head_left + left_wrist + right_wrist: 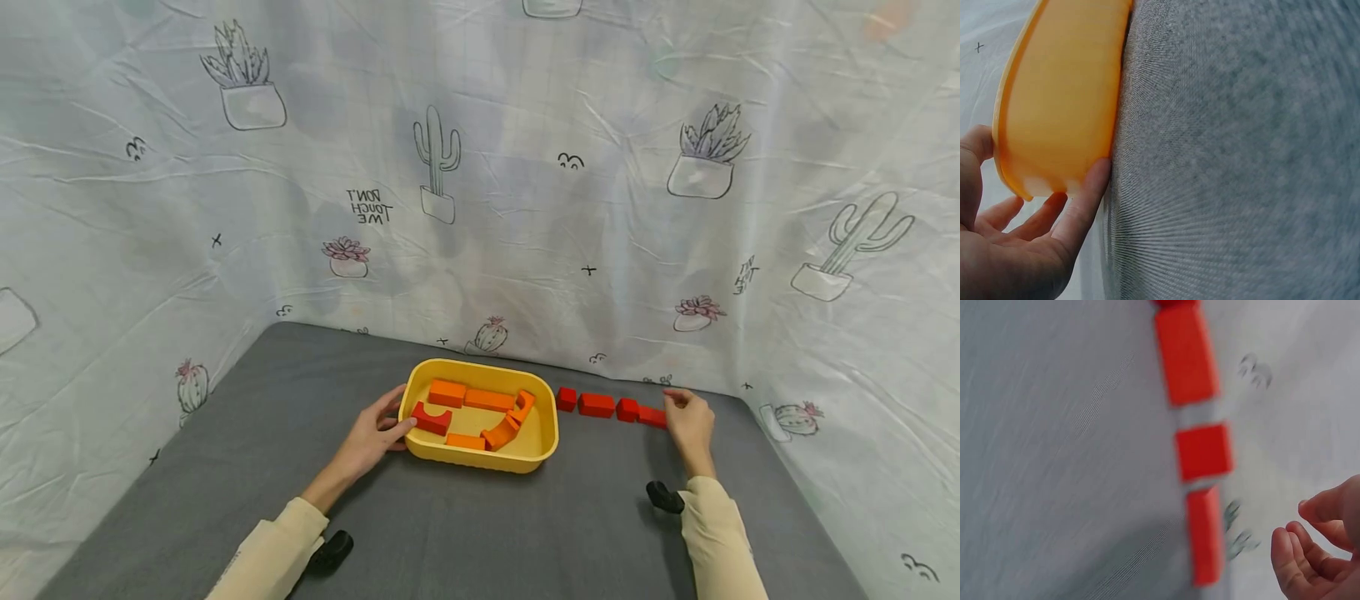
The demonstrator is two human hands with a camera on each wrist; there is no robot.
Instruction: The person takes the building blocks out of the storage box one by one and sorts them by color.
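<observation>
Cream sleeves [266,554] come nearest the camera, each with a black piece [332,552] beside it, probably a camera mount. Beyond them the left hand [363,433] holds the left end of the yellow tray [480,460], thumb at the rim and fingers spread against the outer wall; the grip seems to serve to keep the tray from sliding. Off to the right, the right hand [690,421] is just beside the outer end of a row of four red blocks [597,406]. Its fingers bend toward the thumb with a narrow gap, holding nothing in the right wrist view.

The row runs from near the tray's right end, with small gaps between its last three blocks; such spacing probably makes each easy to pinch. Whether the first two touch, I cannot tell. Inside the tray, five orange blocks [489,401] and a red arch [432,423] lie in a rough ring, kept together by its walls.

Tray and row rest on a table [585,525] covered in dark grey. Around it hangs a pale, creased sheet [525,250] printed with potted plants [253,107] and lettering [368,207] that reads backward.
</observation>
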